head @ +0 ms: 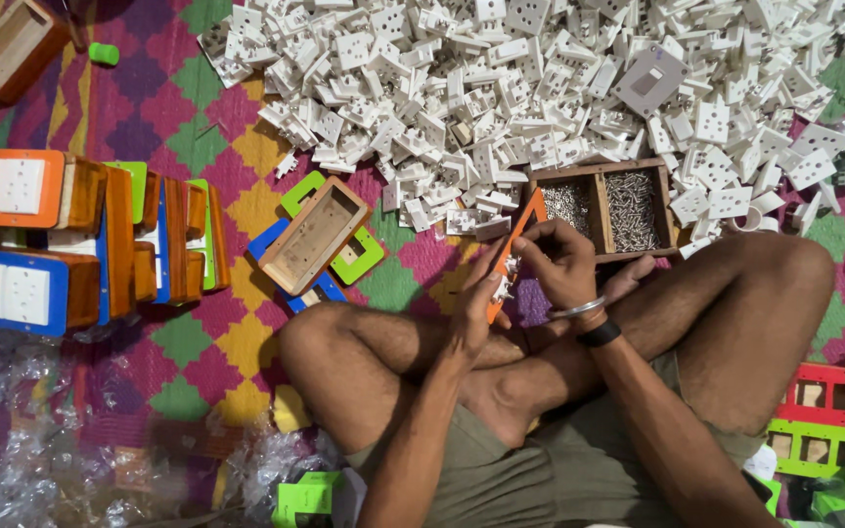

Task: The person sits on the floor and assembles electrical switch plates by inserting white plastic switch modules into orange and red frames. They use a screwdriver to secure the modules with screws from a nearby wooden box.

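Looking down through the head view, I see my left hand [473,311] gripping the lower edge of an orange switch plate [512,256], held edge-on above my crossed legs. My right hand [561,266] pinches its upper part, just before the wooden screw tray [600,207] beside the heap of white sockets [540,88].

The orange plate [512,256] is mostly hidden, perhaps by both hands.
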